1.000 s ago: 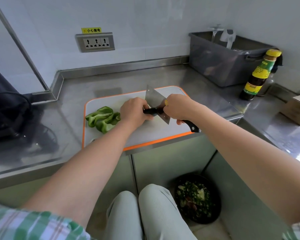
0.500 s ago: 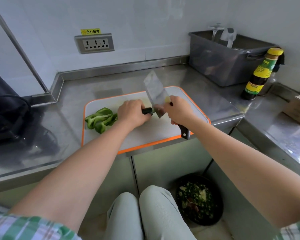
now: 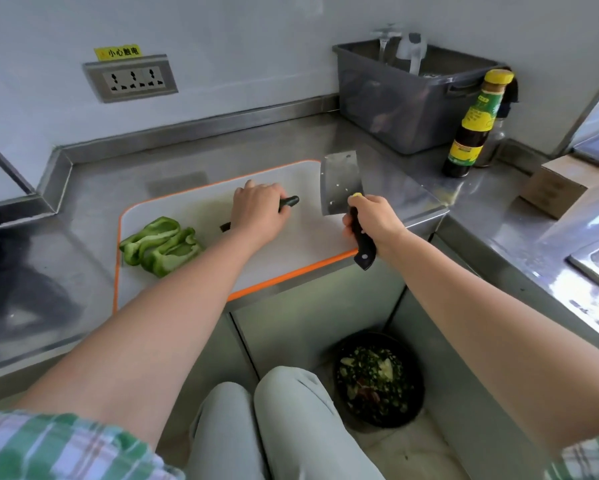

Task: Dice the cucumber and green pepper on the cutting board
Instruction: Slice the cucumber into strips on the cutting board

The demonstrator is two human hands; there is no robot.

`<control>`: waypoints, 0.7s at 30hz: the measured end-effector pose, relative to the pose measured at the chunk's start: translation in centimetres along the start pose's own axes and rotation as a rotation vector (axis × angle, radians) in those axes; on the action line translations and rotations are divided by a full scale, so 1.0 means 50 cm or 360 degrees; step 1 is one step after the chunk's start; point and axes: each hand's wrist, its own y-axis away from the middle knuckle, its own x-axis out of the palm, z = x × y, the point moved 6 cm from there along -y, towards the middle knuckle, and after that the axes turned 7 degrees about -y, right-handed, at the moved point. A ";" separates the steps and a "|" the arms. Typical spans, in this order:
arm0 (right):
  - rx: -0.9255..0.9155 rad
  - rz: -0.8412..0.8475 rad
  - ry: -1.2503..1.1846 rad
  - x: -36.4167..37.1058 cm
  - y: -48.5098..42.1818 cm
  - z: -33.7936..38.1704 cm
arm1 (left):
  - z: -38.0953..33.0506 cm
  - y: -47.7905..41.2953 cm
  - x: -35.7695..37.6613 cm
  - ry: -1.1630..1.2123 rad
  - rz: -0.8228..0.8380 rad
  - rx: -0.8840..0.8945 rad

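Note:
A white cutting board [image 3: 301, 244] with an orange rim lies on the steel counter. My left hand [image 3: 260, 211] grips a dark green cucumber [image 3: 289, 201] lying across the board; both its ends stick out past my fingers. My right hand [image 3: 372, 220] holds a cleaver [image 3: 339, 183] by its black handle, blade lifted and flat side facing me, to the right of the cucumber and apart from it. Several green pepper pieces [image 3: 161, 245] lie at the board's left end.
A grey plastic tub [image 3: 405, 98] stands at the back right, with a sauce bottle [image 3: 474, 126] beside it. A cardboard box [image 3: 561, 188] sits further right. On the floor below, a black bin [image 3: 379, 379] holds vegetable scraps. My knees are under the counter edge.
The cleaver has moved right and up, away from the cucumber, its blade turned flat towards me. My left hand stayed on the cucumber.

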 end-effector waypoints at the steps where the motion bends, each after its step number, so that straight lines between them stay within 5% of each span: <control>1: -0.0017 0.0009 -0.0039 -0.004 0.005 0.004 | -0.009 0.006 -0.007 0.0110 -0.0041 -0.0012; 6: -0.0184 -0.0054 -0.0080 -0.058 0.039 0.004 | -0.094 0.057 -0.050 0.0611 -0.0166 -0.0002; 10: -0.0345 -0.0133 -0.0119 -0.132 0.077 -0.009 | -0.187 0.126 -0.048 0.0847 -0.0024 -0.0206; 21: -0.0380 -0.0242 -0.0008 -0.258 0.141 -0.101 | -0.324 0.322 0.248 0.1671 0.0995 -0.1046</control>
